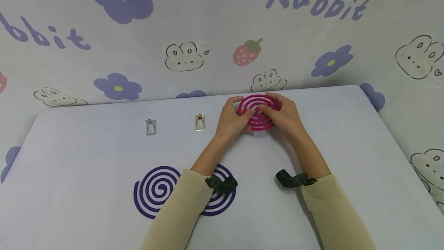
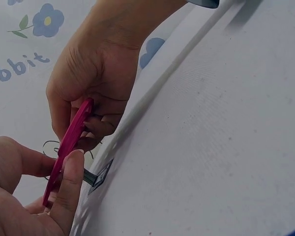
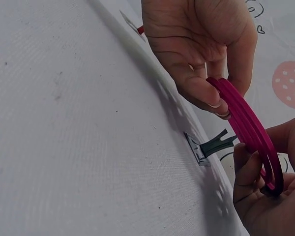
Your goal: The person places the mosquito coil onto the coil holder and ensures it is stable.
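Both hands grip a pink mosquito coil (image 1: 261, 128) near the far edge of the table. My left hand (image 1: 231, 118) pinches its left side, and my right hand (image 1: 285, 115) its right side, with both thumbs pressing close to the middle. In the left wrist view the coil (image 2: 69, 140) appears edge-on and tilted, above a dark metal coil stand (image 2: 102, 176). This stand's (image 3: 215, 145) upright forked tab reaches toward the coil's underside in the right wrist view; whether they touch, I cannot tell.
A silver stand (image 1: 155, 127) and a gold stand (image 1: 200, 129) lie to the left. Nearer me are two purple coils, the left one (image 1: 160, 190) and the right one (image 1: 212, 214), both partly covered by my left sleeve (image 1: 177, 211). A patterned cloth (image 1: 215, 18) hangs behind the table.
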Available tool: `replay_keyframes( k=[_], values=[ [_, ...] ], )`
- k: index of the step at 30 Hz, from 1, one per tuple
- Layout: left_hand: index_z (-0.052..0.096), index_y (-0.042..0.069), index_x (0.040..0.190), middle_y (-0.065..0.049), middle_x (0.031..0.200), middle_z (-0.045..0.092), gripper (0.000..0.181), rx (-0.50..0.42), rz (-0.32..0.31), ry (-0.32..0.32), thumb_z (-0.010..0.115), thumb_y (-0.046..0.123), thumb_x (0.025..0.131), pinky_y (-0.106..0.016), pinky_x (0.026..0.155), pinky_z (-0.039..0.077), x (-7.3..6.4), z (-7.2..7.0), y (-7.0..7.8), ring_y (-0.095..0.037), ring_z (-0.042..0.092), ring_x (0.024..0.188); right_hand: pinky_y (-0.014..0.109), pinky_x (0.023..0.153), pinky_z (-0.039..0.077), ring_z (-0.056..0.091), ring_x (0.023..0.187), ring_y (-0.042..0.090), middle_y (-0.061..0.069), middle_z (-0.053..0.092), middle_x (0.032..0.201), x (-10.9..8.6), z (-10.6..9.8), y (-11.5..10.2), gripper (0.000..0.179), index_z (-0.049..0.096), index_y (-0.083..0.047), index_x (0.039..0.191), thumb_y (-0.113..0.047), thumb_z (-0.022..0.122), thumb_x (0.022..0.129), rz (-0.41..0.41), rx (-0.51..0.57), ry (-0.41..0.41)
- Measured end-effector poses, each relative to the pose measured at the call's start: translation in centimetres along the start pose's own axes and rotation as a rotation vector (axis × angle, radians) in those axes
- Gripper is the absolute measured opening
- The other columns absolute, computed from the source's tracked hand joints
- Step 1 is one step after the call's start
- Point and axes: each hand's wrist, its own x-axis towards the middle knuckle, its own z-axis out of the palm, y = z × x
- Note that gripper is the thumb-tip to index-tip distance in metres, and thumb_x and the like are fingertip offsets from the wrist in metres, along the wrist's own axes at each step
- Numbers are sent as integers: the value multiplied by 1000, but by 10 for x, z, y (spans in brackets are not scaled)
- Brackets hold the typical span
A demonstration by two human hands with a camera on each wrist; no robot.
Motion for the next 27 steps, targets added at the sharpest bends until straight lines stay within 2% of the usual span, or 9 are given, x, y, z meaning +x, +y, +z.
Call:
replay_keyframes(
  k=[13, 21, 27],
  values=[
    [43, 6, 152, -24, 113, 66, 58, -44, 1, -21, 70, 12, 101, -27, 60, 63, -1, 3, -2, -12, 68, 55, 50, 118, 49, 54, 146, 36, 19, 52, 160, 0, 1, 2, 68, 45, -9, 160, -25, 74, 100, -1, 1, 31],
    [43, 6, 151, -24, 113, 66, 57, -61, -3, -21, 70, 11, 101, -28, 59, 63, -1, 3, -2, -13, 69, 54, 49, 120, 48, 53, 146, 34, 18, 53, 160, 1, 2, 2, 66, 46, -9, 159, -25, 73, 101, 2, 0, 27],
    [44, 6, 151, -23, 111, 65, 57, -63, -7, -17, 70, 10, 101, -28, 58, 63, -1, 2, -1, -14, 68, 54, 49, 122, 46, 53, 146, 34, 17, 53, 159, 2, 2, 3, 64, 47, -10, 159, -24, 72, 101, -26, -16, 20]
  ],
)
